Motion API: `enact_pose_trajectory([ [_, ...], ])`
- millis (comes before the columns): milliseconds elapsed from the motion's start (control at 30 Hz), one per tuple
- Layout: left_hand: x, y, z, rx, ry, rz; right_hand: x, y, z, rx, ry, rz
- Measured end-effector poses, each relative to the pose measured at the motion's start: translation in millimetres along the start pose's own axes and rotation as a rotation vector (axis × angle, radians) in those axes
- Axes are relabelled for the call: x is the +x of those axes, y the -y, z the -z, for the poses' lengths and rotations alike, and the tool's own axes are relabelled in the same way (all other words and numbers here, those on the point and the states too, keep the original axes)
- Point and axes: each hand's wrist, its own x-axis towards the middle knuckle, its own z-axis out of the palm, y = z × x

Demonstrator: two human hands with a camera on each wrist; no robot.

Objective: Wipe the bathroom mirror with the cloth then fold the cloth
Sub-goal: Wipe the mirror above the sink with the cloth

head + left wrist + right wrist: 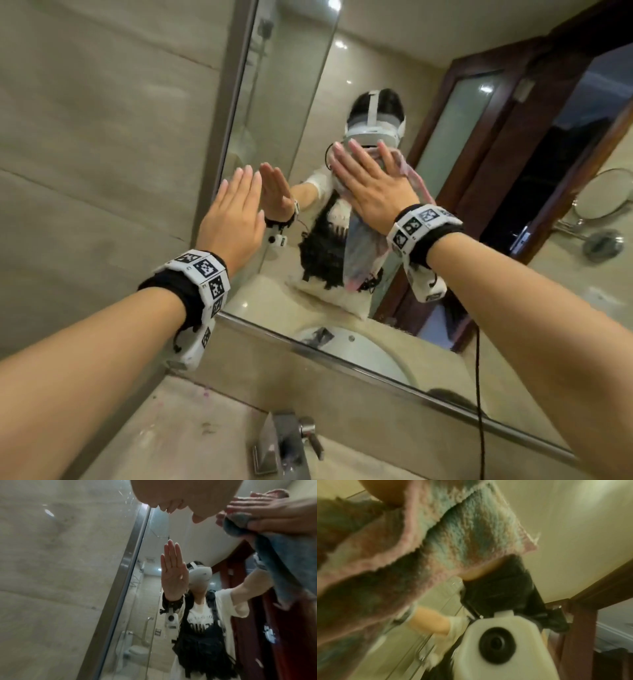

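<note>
1. The right hand (371, 192) is flat, fingers straight and spread, pressing the cloth (356, 260) against the bathroom mirror (284, 102). It isn't gripping, just palm pressure.
2. The cloth is a fluffy blue and pink towel-type thing. It's pinned under the palm up top, and the rest hangs loose straight down below the wrist, so its long axis runs roughly vertical along the glass.
3. The left hand (236, 209) is also flat and empty, fingers together, held up at the mirror's left edge by the metal frame (222, 144). Can't tell if it's actually touching the glass.
4. My guess: still mid-wipe, folding not started. The right hand owns the cloth, and the left is beside it, with unwiped-looking glass between them.
5. Count: one cloth, one mirror, two hands, one faucet (286, 442) below. There's also a small round mirror (603, 193) off to the right.
</note>
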Motion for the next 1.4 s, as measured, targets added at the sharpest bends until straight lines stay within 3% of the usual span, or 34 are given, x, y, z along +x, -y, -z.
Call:
enact_pose_trajectory([
  [167,46,-10,29,-0.018,-0.105,-0.049,49,-82,52,0.114,-0.025,-0.481],
  [333,58,-21,33,-0.047,-0.14,-0.059,39,-50,42,0.147,-0.062,-0.618],
  [733,-8,-27,-9,-0.016,0.043,-0.056,-56,93,-39,0.128,-0.047,-0.308],
  [867,-23,-21,-22,-0.024,0.084,-0.053,-78,143,-60,0.159,0.052,-0.152],
  [1000,-43,-5,-35,0.007,0.099,-0.084,-97,190,-81,0.147,0.122,-0.091],
  [1200,-72,30,-48,0.024,0.182,-0.004,-103,236,-100,0.184,0.135,0.102],
  [1400,-85,50,-50,0.027,0.136,0.073,-81,264,-97,0.167,0.237,0.179],
])
